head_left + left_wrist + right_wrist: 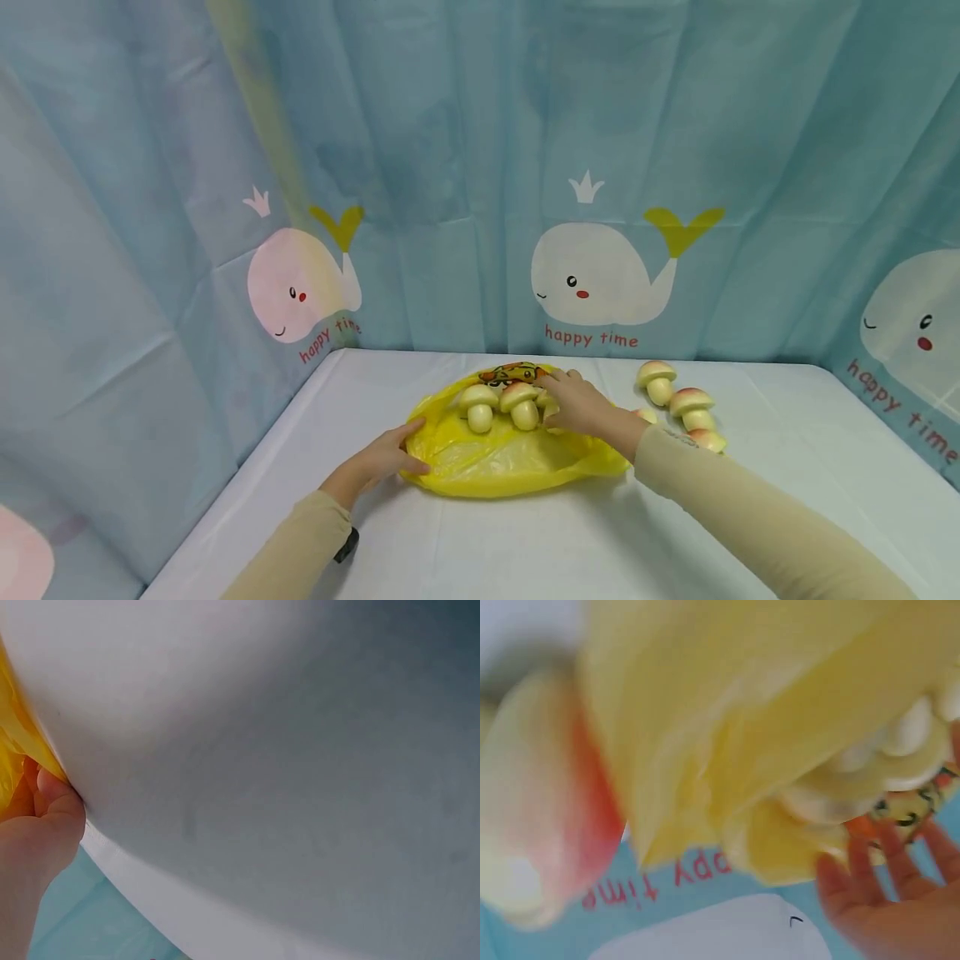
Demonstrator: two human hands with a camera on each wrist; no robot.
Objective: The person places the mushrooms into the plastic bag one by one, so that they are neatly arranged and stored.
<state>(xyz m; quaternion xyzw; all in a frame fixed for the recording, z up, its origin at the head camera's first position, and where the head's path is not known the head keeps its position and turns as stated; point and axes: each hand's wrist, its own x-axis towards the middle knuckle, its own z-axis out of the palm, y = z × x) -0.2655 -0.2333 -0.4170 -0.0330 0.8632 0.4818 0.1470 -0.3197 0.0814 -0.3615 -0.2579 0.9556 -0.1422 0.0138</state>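
A yellow plastic bag (487, 483) lies spread open on the table, an orange and black print along its far rim. Toy mushrooms with cream stems sit inside it, among them a left mushroom (478, 408) and a middle mushroom (521, 406); another is partly covered by my right hand (577, 404). That hand reaches over the bag's right side. In the right wrist view its fingers (900, 870) are extended and spread at the printed rim. My left hand (382, 458) holds the bag's left edge, thumb and fingers at the yellow plastic in the left wrist view.
Several more red-tinged mushrooms, such as one at the back (657, 382) and one before it (693, 408), lie right of the bag, partly behind my right forearm. A blue curtain (480, 167) with whale prints hangs behind the white table (480, 550).
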